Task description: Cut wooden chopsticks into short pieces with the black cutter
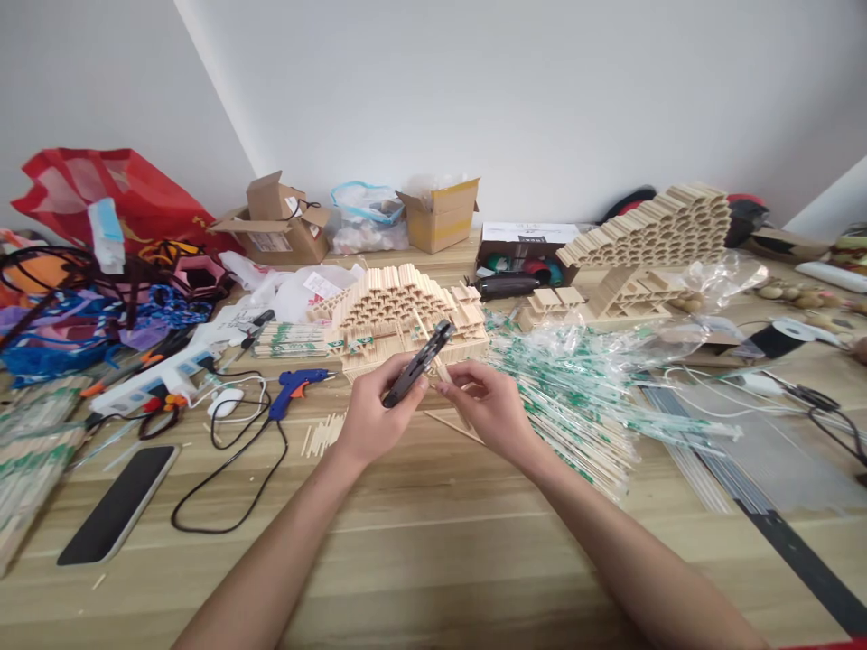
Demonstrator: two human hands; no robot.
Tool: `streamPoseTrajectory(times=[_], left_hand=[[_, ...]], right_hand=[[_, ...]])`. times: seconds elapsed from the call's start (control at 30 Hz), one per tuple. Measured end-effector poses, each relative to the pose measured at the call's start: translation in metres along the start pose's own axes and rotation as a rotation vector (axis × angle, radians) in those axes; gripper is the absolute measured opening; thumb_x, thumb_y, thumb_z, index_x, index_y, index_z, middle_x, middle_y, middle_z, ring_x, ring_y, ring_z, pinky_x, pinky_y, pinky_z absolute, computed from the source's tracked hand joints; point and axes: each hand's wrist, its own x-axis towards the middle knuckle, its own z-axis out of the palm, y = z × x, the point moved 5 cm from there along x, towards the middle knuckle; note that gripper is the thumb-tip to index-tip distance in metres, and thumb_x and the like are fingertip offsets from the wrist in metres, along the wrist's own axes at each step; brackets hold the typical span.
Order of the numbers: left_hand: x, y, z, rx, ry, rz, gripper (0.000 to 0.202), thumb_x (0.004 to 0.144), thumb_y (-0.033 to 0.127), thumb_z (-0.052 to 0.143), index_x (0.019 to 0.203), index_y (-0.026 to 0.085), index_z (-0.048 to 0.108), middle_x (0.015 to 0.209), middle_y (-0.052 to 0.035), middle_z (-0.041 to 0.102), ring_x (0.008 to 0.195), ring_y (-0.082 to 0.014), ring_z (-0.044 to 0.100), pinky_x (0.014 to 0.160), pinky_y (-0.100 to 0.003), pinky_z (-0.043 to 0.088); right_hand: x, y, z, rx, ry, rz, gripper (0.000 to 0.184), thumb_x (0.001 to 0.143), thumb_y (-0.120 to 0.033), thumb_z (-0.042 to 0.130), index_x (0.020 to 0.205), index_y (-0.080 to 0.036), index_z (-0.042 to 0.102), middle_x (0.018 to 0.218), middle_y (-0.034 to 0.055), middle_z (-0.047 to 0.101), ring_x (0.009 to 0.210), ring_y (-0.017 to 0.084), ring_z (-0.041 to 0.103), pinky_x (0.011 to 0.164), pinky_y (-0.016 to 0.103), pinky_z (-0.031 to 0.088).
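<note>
My left hand (385, 404) is closed around a dark, flat hand tool (418, 363), its far end pointing up and to the right; whether it is a cutter or pliers I cannot tell. Fingers of my right hand (489, 402) pinch thin wooden sticks (442, 370) right beside the tool. Just behind both hands stands a stepped model of stacked wooden sticks (393, 302). A small pile of short cut sticks (323, 435) lies left of my left hand, and a longer loose stick (455, 427) rests under my right hand.
A blue glue gun (298, 390) with a looping black cord and a phone (118, 506) lie at left, near a white power strip (153, 379). Plastic-wrapped sticks (575, 397) spread out at right. Behind them stands a larger stick structure (657, 230). Cardboard boxes (440, 217) line the wall.
</note>
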Motion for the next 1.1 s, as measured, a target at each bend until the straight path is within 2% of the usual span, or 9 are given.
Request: streamPoseTrajectory(times=[0.07,0.17,0.27,0.37,0.5,0.63,0.8,1.1], left_hand=[[0.001,0.003,-0.001,-0.003,-0.018,0.034,0.033,0.093,0.038,0.062,0.121,0.022,0.066,0.085,-0.0006,0.068,0.072,-0.015,0.059,0.068,-0.025,0.046],[0.005,0.002,-0.014,0.082,0.047,0.055,0.035,0.092,0.033,0.062,0.125,0.024,0.061,0.1,-0.003,0.073,0.087,-0.0182,0.067,0.082,-0.029,0.05],[0.011,-0.006,-0.029,0.367,0.093,0.007,0.023,0.09,0.027,0.059,0.113,0.023,0.064,0.104,-0.0066,0.074,0.096,-0.0247,0.069,0.086,-0.035,0.051],[0.016,-0.015,-0.037,0.635,0.078,-0.03,0.031,0.085,0.019,0.058,0.115,0.02,0.062,0.113,-0.0128,0.072,0.104,-0.0327,0.067,0.088,-0.042,0.051],[0.016,-0.016,-0.027,0.671,-0.026,0.031,0.04,0.081,0.011,0.055,0.119,0.02,0.058,0.119,-0.0133,0.069,0.112,-0.0327,0.065,0.095,-0.043,0.051],[0.011,-0.012,-0.018,0.624,-0.052,0.05,0.041,0.08,0.009,0.053,0.119,0.021,0.056,0.12,-0.0122,0.068,0.114,-0.0313,0.065,0.097,-0.043,0.051],[0.007,-0.01,-0.008,0.58,-0.084,0.058,0.043,0.08,0.008,0.054,0.121,0.021,0.054,0.12,-0.0118,0.068,0.115,-0.0306,0.065,0.098,-0.043,0.051],[0.005,-0.009,0.0,0.691,-0.123,0.084,0.034,0.082,0.01,0.053,0.114,0.021,0.058,0.113,-0.0121,0.067,0.106,-0.0325,0.066,0.088,-0.044,0.053]], right_hand=[[0.002,-0.001,-0.004,0.007,0.026,-0.001,0.021,0.088,-0.04,0.072,0.096,-0.021,0.074,0.086,0.0051,0.076,0.077,0.02,0.072,0.066,0.03,0.058],[0.004,-0.004,-0.013,0.032,0.084,0.001,0.022,0.091,-0.04,0.069,0.1,-0.02,0.073,0.095,0.0071,0.077,0.083,0.02,0.072,0.07,0.031,0.058],[0.005,-0.008,-0.022,0.03,0.136,-0.019,0.021,0.093,-0.039,0.067,0.103,-0.021,0.073,0.102,0.008,0.077,0.089,0.021,0.072,0.077,0.034,0.058],[0.004,-0.012,-0.024,0.028,0.149,-0.046,0.019,0.093,-0.038,0.067,0.104,-0.022,0.074,0.102,0.0073,0.077,0.092,0.022,0.072,0.083,0.036,0.059],[0.003,-0.016,-0.022,0.041,0.119,-0.062,0.02,0.094,-0.038,0.068,0.105,-0.022,0.074,0.102,0.0072,0.078,0.09,0.022,0.073,0.085,0.038,0.06],[0.001,-0.02,-0.018,0.003,0.078,-0.094,0.02,0.096,-0.038,0.065,0.107,-0.023,0.074,0.104,0.0066,0.078,0.092,0.022,0.072,0.085,0.037,0.059],[0.0,-0.016,-0.015,-0.04,0.07,-0.101,0.02,0.095,-0.036,0.065,0.106,-0.023,0.076,0.099,0.0064,0.079,0.087,0.021,0.072,0.075,0.033,0.057],[0.002,-0.014,-0.017,-0.145,0.044,-0.097,0.021,0.095,-0.036,0.063,0.099,-0.021,0.077,0.089,0.0054,0.078,0.081,0.022,0.071,0.077,0.032,0.054]])
